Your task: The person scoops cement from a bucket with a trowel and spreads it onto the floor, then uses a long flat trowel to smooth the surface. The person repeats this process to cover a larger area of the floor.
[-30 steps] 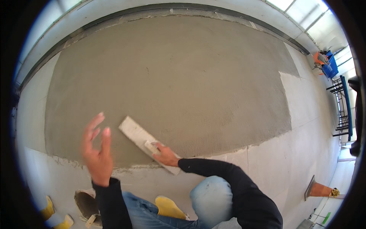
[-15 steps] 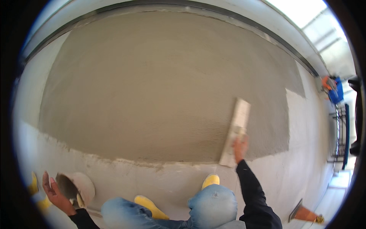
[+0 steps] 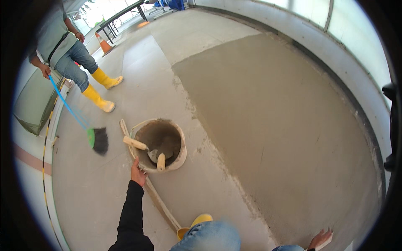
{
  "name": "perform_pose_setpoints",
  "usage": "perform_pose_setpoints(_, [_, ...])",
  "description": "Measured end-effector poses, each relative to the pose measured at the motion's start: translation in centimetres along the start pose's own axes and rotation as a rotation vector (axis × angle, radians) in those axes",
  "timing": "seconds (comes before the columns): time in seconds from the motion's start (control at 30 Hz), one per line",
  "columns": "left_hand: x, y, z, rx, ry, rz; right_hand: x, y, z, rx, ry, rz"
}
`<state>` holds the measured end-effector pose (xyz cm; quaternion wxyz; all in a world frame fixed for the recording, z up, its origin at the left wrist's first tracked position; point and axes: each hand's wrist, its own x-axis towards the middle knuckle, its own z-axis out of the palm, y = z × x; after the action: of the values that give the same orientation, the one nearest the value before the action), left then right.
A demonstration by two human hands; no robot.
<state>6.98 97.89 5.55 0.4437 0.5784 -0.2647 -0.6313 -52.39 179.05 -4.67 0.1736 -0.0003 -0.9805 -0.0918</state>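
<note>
- Bucket [image 3: 183, 157]: stands upright on the floor [image 3: 83, 201], between the floor's left edge and the left edge of the grey-brown patch [image 3: 272, 117], closer to the patch. Grey residue coats its inner wall.
- Left hand [image 3: 139, 174]: positioned at the near left side of the bucket's rim, fingers partly extended. Whether it grips the rim cannot be determined.
- Right hand [image 3: 320, 239]: low over the near part of the patch, fingers bent over a pale tool [image 3: 328, 242]. Most of the tool is hidden; whether the grip is closed cannot be determined.
- Trowel [image 3: 136, 144]: rests in the bucket, wooden handle across the left rim, blade inside.
- Second wooden handle [image 3: 161, 162]: projects toward the bucket's near rim; the remainder of that tool is indistinct.
- Wooden strip [image 3: 161, 205]: lies along the floor, passing the bucket's left side and ending near the person's yellow boot [image 3: 202, 218].
- Co-worker [image 3: 72, 65]: stands toward the floor's far left corner, one hand on the blue handle of a broom [image 3: 99, 141]. Bristles are dark, left of the bucket.
- Traffic cone [image 3: 103, 44]: orange, beyond the co-worker, near a dark table [image 3: 121, 16].
</note>
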Motion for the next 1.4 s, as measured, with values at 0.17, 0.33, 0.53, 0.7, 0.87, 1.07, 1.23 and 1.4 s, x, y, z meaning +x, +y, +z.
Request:
perform_pose_setpoints(0.17, [1.5, -1.3, 1.6, -0.172, 0.089, 0.208, 5.4, -24.2, -12.0, 0.853, -0.271, -0.541])
perform_pose_setpoints(0.33, [-4.3, -3.0, 6.3, -0.089, 0.033, 0.392, -0.7, -46.4, -28.3, 0.815, -0.667, -1.305])
perform_pose_setpoints(0.53, [-11.7, -3.0, 11.6, -0.028, -0.035, 0.440, -16.1, -58.8, -36.2, 0.554, -0.782, -1.619])
perform_pose_setpoints(0.7, [-13.8, -4.1, 11.5, 0.026, -0.181, 0.252, -13.4, -55.1, -36.0, 0.487, -0.803, -1.494])
perform_pose_setpoints(0.87, [-16.7, -6.5, 13.0, -0.002, -0.325, 0.146, -8.6, -49.6, -35.8, 0.256, -0.638, -1.340])
perform_pose_setpoints(1.07, [-18.2, -7.0, 14.4, 0.051, -0.431, 0.208, -10.9, -49.8, -33.1, 0.314, -0.835, -1.320])
perform_pose_setpoints(1.23, [-18.0, -6.7, 14.1, 0.116, -0.421, 0.204, -9.9, -49.2, -31.0, 0.641, -1.014, -1.267])
perform_pose_setpoints(1.4, [-16.8, -7.2, 13.1, 0.230, -0.428, 0.254, -11.4, -50.4, -31.6, 0.394, -0.753, -1.306])
